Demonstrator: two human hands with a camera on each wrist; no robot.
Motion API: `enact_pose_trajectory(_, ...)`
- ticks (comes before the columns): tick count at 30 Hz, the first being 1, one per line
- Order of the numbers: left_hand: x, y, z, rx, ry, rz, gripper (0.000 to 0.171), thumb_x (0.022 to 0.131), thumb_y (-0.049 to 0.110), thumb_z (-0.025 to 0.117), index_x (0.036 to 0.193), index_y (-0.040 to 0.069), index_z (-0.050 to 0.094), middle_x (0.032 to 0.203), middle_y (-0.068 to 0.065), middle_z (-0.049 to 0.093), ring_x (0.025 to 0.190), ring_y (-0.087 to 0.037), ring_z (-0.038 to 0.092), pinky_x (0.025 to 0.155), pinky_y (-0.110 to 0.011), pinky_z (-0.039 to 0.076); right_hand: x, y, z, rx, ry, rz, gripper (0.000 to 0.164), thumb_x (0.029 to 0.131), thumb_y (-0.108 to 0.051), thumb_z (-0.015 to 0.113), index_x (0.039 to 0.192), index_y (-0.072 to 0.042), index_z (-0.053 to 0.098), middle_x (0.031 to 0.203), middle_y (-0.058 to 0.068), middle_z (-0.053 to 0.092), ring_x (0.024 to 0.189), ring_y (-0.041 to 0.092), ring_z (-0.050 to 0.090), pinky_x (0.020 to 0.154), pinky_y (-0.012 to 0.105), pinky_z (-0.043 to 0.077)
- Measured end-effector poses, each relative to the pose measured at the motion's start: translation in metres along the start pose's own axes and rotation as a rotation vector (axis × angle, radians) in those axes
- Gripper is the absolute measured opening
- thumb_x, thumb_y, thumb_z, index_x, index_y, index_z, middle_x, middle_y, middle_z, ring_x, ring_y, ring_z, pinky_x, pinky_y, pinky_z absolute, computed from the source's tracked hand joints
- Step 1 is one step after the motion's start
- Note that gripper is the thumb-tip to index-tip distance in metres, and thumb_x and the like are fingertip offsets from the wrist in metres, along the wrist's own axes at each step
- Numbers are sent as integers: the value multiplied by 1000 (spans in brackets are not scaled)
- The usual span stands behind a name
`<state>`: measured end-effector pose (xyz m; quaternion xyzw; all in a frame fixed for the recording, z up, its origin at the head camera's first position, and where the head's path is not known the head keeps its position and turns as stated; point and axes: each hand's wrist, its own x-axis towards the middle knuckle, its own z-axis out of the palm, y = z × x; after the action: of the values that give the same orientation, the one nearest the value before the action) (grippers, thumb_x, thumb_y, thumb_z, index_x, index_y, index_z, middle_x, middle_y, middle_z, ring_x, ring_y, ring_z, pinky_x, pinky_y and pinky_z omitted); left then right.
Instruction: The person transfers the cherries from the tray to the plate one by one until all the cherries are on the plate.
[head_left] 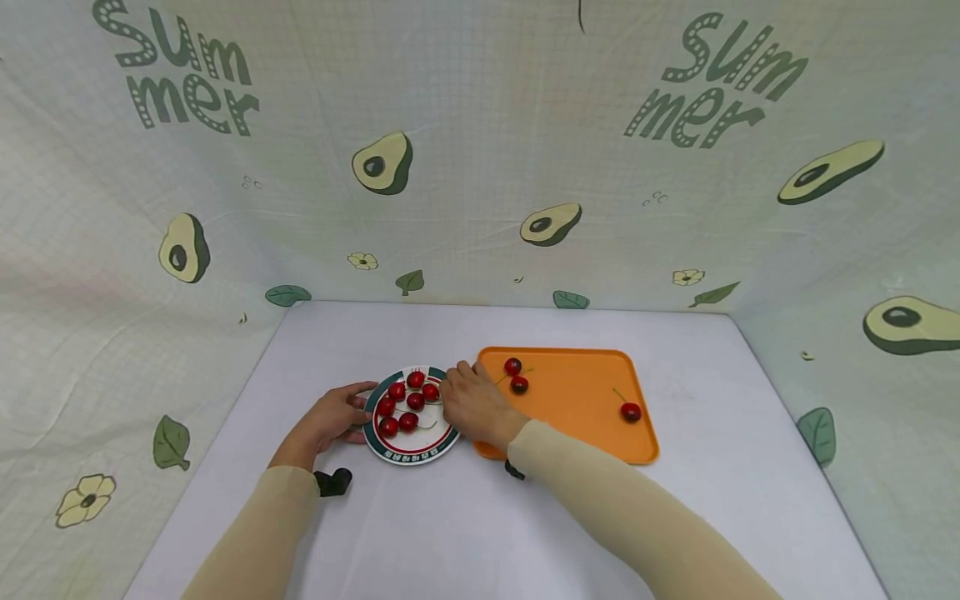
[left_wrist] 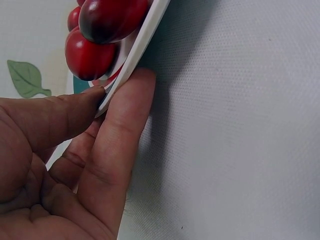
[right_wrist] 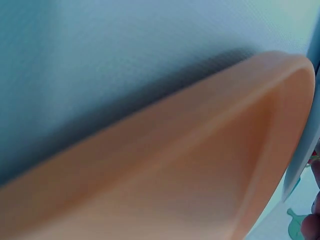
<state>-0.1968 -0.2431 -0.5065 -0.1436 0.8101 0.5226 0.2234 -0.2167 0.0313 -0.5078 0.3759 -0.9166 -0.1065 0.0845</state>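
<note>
A round plate (head_left: pixel 408 458) with a dark green patterned rim holds several red cherries (head_left: pixel 408 422). My left hand (head_left: pixel 337 418) is at its left side; in the left wrist view the thumb (left_wrist: pixel 60 115) lies on the rim and a finger (left_wrist: pixel 117 130) supports it from below. Over the plate's right edge, my right hand (head_left: pixel 480 404) has curled fingers. In the right wrist view its fingertips, cut off by the frame edge, pinch a small red cherry (right_wrist: pixel 314 155) with a pale stem. The head view hides this grip.
An orange tray (head_left: pixel 573 433) lies right of the plate, partly under my right forearm. Two cherries (head_left: pixel 519 385) are near its upper left, another cherry (head_left: pixel 630 412) near its right side. A white table (head_left: pixel 420 533) carries everything, with a printed cloth (head_left: pixel 465 167) hanging behind.
</note>
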Motion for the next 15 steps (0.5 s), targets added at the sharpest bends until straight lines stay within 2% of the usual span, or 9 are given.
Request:
enact_pose_trajectory(8,1,0,0,-2,-3,-5,69,98,-4,64,161,15,43,134,-22,51,88,-22,68,74,-35,66,-5,7,-4,5,41,-11,27,104,-34,60,110,-9,69,97,3,57,97,23,46,83,35,42)
enact_pose_trajectory(15,0,-2,1,1,6,-2,69,98,-4,64,161,14,43,134,-22,51,88,-22,68,74,-35,66,-17,29,-4,-4,67,-6,26,103,-34,61,105,-10,69,96,3,58,100,24,49,85,36,46)
